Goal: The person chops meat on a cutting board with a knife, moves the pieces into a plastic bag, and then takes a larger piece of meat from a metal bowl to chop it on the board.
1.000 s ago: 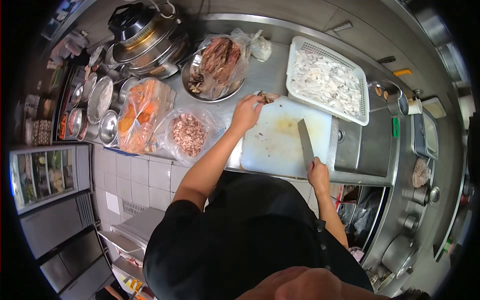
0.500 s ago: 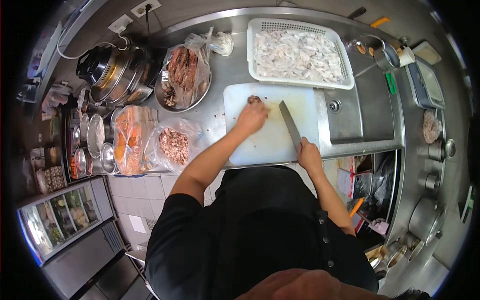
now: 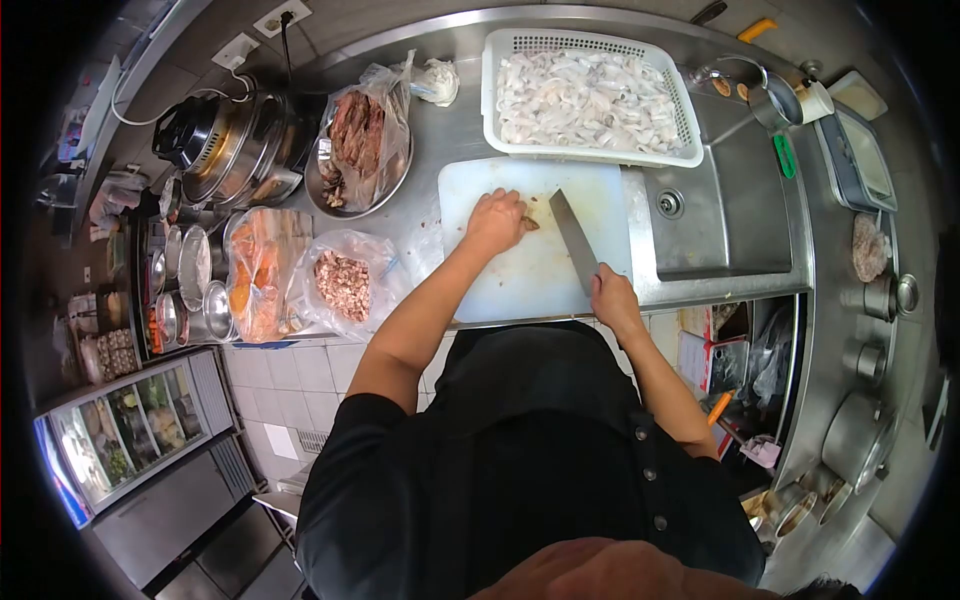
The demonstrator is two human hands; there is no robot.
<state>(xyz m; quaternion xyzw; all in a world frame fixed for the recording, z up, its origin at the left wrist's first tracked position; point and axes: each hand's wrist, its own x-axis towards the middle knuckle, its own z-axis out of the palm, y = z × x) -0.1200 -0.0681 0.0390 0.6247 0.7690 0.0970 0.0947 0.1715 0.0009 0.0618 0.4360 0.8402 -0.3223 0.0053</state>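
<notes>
A long, broad-bladed kitchen knife (image 3: 572, 232) is held by its handle in my right hand (image 3: 613, 297), fingers wrapped round it. Its blade slants up and left over the white cutting board (image 3: 540, 290). On the board, my left hand (image 3: 496, 222) is closed over a small brown piece of meat (image 3: 531, 223), which sticks out on the knife side. A narrow gap separates the meat from the blade. Small dark crumbs lie around on the board. To the left, a plastic bag of diced meat (image 3: 342, 284) stands open near the counter edge.
Behind the board is a white basket (image 3: 492, 100) of pale, sliced food. The sink (image 3: 725, 240) lies to the right. A metal bowl (image 3: 385, 200) with bagged brown meat, a bag of orange pieces (image 3: 265, 270) and a steel appliance (image 3: 245, 150) stand on the left.
My left hand has turned and come down over the meat, which has shifted right and nearer to me on the board. The knife stays in my right hand, nearly unmoved. The view has shifted slightly.
</notes>
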